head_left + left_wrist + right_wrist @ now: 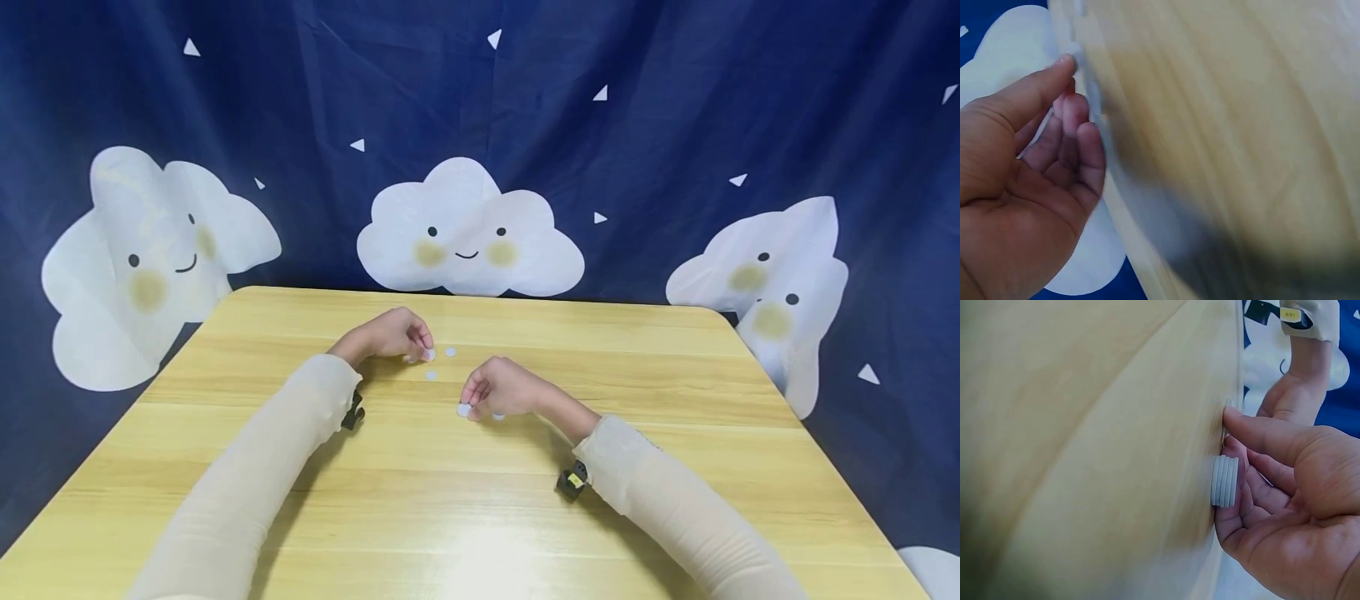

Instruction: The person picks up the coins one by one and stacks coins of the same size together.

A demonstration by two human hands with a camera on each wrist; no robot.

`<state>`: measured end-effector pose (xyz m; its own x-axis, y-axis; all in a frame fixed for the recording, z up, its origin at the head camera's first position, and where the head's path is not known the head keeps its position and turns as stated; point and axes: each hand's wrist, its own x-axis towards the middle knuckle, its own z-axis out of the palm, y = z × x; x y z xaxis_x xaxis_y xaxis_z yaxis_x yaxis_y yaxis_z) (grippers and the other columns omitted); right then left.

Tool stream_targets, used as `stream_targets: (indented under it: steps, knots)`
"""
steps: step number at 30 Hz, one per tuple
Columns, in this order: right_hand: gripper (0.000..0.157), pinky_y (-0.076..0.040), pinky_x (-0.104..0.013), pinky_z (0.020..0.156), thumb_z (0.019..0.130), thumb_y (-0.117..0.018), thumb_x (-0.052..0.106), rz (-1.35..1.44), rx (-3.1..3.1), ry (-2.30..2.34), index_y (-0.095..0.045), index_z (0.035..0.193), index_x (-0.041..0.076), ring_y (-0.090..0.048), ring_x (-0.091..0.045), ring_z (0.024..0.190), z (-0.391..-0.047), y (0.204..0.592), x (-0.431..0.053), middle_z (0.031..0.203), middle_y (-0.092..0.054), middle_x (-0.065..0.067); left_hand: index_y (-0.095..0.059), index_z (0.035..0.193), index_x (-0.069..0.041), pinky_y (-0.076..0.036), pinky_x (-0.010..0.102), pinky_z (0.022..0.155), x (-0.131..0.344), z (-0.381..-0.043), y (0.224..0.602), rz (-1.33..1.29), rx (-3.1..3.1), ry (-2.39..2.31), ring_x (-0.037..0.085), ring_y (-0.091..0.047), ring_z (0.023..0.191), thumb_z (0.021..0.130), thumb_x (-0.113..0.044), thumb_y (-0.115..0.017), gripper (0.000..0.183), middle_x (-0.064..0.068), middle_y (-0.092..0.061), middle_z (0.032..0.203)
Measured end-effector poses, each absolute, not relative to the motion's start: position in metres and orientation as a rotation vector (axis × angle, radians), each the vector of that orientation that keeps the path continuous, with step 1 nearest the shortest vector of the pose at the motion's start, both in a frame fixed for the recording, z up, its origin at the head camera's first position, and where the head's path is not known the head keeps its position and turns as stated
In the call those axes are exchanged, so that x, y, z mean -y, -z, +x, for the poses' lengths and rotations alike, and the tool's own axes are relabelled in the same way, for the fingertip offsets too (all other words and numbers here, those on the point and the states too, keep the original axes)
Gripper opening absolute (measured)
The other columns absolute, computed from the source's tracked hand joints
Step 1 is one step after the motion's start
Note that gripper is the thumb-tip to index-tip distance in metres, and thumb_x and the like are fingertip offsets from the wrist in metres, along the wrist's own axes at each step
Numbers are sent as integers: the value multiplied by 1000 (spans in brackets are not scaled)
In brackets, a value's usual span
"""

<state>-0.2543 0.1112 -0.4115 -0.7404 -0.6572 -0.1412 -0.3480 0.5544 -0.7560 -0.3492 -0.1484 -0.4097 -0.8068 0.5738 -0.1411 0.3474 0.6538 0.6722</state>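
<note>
In the head view my left hand (396, 333) bends over the far middle of the table, its thumb and fingertips pinching a small round white disc (430, 355). My right hand (506, 388), nearer and to the right, pinches another white disc (463, 410) at the tabletop. Beside its curled fingers stands a short stack of several discs (1225, 481), seen edge-on in the right wrist view. Two loose discs lie flat between the hands, one farther back (450, 352) and one closer (431, 376).
The wooden table (420, 508) reaches back to a dark blue curtain (645, 150) printed with smiling clouds. Each wrist carries a small black camera, such as the one below the right sleeve (572, 482). Light glares off the table's near middle.
</note>
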Motion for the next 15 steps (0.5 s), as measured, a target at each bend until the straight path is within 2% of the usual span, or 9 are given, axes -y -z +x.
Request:
stream_targets:
  steps: [6,10,15]
  knots:
    - [15,-56,-24,78,81,-84,0,-813,-2392,1017,-75,92,4,-65,-12,79,-254,411,-110,82,-71,1,-74,94,-2,-46,25,60,151,-341,403,633,-2451,-1059,13,-56,62,87,-3,-77,8,8,-70,76]
    - [14,-56,-24,78,81,-83,0,-813,-2388,1018,-76,92,4,-66,-12,79,-254,411,-111,82,-72,1,-72,97,0,-49,26,62,151,-339,404,566,-2397,-1157,15,-59,64,87,1,-72,10,9,-71,80]
    - [13,-56,-24,78,81,-83,-1,-826,-2394,1019,-76,91,4,-66,-12,78,-254,412,-111,81,-71,1,-70,99,2,-53,30,70,150,-333,404,488,-2366,-1272,19,-63,70,86,1,-72,14,10,-71,82]
